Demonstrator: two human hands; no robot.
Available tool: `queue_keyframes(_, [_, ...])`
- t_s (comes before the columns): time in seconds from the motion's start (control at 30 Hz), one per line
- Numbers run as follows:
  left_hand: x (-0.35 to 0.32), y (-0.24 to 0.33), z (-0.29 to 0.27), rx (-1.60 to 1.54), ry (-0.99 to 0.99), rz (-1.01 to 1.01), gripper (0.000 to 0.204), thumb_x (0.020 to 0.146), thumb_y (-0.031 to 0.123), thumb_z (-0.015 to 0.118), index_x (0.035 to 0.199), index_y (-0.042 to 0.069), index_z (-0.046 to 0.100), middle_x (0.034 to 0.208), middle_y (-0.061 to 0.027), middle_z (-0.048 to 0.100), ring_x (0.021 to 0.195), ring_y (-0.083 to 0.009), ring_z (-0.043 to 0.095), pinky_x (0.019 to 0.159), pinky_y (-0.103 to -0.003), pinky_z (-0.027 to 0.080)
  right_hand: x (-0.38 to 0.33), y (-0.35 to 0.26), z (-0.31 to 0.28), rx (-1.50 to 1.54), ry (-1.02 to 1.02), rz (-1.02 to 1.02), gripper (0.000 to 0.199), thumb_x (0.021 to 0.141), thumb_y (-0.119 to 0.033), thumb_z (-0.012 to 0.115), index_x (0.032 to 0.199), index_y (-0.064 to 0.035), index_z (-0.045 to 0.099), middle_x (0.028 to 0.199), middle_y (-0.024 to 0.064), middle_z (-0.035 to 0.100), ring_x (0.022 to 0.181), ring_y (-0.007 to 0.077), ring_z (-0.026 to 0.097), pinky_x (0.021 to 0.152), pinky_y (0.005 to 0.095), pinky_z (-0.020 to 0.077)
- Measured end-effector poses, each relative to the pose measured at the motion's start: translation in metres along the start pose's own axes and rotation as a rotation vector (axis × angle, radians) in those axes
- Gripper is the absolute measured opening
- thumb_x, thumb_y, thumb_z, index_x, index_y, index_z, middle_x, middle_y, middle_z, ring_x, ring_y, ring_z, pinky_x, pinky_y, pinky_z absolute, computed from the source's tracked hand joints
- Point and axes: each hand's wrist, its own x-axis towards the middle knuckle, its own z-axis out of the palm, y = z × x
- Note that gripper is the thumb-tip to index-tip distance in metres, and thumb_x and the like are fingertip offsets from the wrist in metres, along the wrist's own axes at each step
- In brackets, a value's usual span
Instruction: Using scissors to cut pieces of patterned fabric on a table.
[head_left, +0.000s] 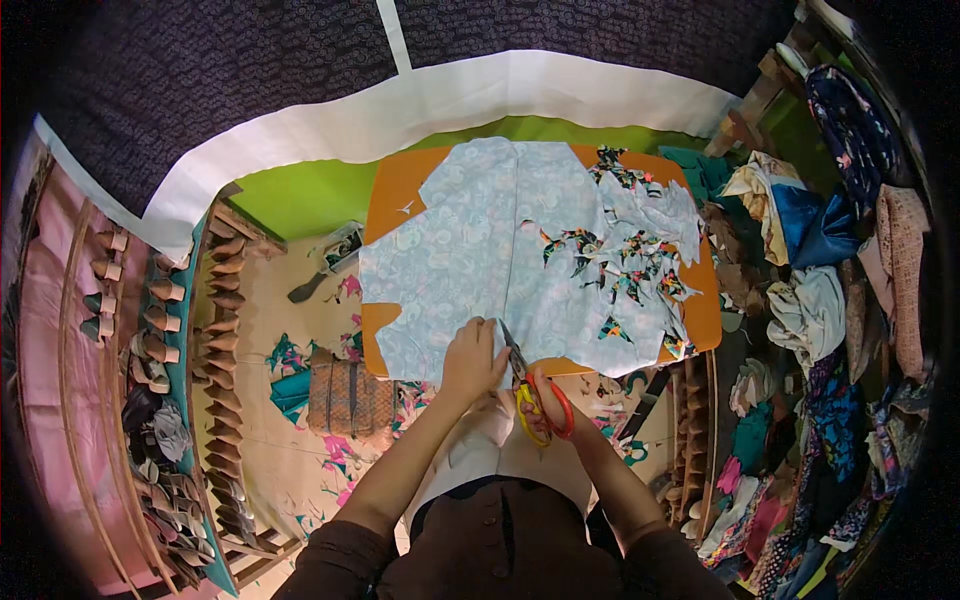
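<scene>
Pale patterned fabric (450, 250) lies on an orange table (388, 205) in the head view, ahead of both hands, its fold line running away. The nearer left hand (474, 358) rests on it, pinch unclear; the right hand (543, 398) grips scissors (520, 377) aimed forward-left.

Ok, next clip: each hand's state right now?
Left hand: on the pale patterned fabric; whether it pinches any cannot be told.
Right hand: closed on the red-and-yellow-handled scissors.

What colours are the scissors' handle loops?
The left loop is yellow and the right loop red, best seen in the head view.
</scene>
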Motion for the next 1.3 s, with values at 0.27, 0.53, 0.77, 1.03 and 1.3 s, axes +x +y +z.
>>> queue_keyframes(0.27, [-0.007, -0.021, 0.021, -0.102, -0.115, -0.144, 0.037, 0.074, 0.018, 0.058, 0.103, -0.001, 0.048, 0.101, -0.0172, 0.049, 0.09, -0.0346, 0.048, 0.075, -0.038, 0.042, 0.005, -0.005, -0.008, -0.016, -0.005, 0.064, 0.058, 0.081, -0.065, 0.017, 0.096, -0.0158, 0.044, 0.06, -0.0042, 0.035, 0.043, 0.0051, 0.029, 0.038, 0.0191, 0.0221])
queue_keyframes(0.53, [-0.007, -0.017, 0.026, 0.237, -0.095, -0.092, 0.045, 0.066, 0.026, 0.065, 0.1, 0.002, 0.049, 0.099, -0.011, 0.049, 0.085, -0.0271, 0.049, 0.067, -0.034, 0.041, -0.003, -0.022, -0.023, -0.073, -0.058, 0.082, 0.058, 0.082, -0.064, 0.017, 0.097, -0.0136, 0.042, 0.06, -0.0023, 0.033, 0.047, 0.0071, 0.028, 0.04, 0.0203, 0.022])
queue_keyframes(0.77, [-0.004, -0.014, 0.024, 0.28, -0.101, -0.169, 0.043, 0.064, 0.028, 0.066, 0.098, 0.006, 0.051, 0.098, -0.0095, 0.049, 0.085, -0.0257, 0.048, 0.065, -0.035, 0.038, 0.012, -0.033, -0.051, -0.246, -0.113, 0.195, 0.066, 0.076, -0.071, 0.02, 0.102, -0.0143, 0.04, 0.062, -0.0016, 0.032, 0.047, 0.0081, 0.028, 0.04, 0.0212, 0.0216])
queue_keyframes(1.03, [0.002, -0.008, 0.03, 0.165, -0.054, -0.178, 0.036, 0.066, 0.027, 0.065, 0.094, 0.006, 0.054, 0.095, -0.0096, 0.05, 0.085, -0.0272, 0.048, 0.069, -0.037, 0.038, 0.008, -0.048, -0.056, -0.158, -0.221, 0.204, 0.07, 0.076, -0.071, 0.021, 0.105, -0.0101, 0.039, 0.064, 0.0001, 0.036, 0.045, 0.0075, 0.031, 0.04, 0.0208, 0.0281])
queue_keyframes(1.3, [0.001, -0.003, 0.041, 0.043, 0.02, -0.229, 0.025, 0.072, 0.019, 0.061, 0.09, 0.003, 0.053, 0.087, -0.0115, 0.052, 0.083, -0.029, 0.049, 0.07, -0.036, 0.038, 0.005, -0.059, -0.056, -0.137, -0.276, 0.198, 0.059, 0.079, -0.064, 0.031, 0.098, -0.0078, 0.039, 0.063, -0.0009, 0.036, 0.045, 0.0055, 0.031, 0.041, 0.0182, 0.0289])
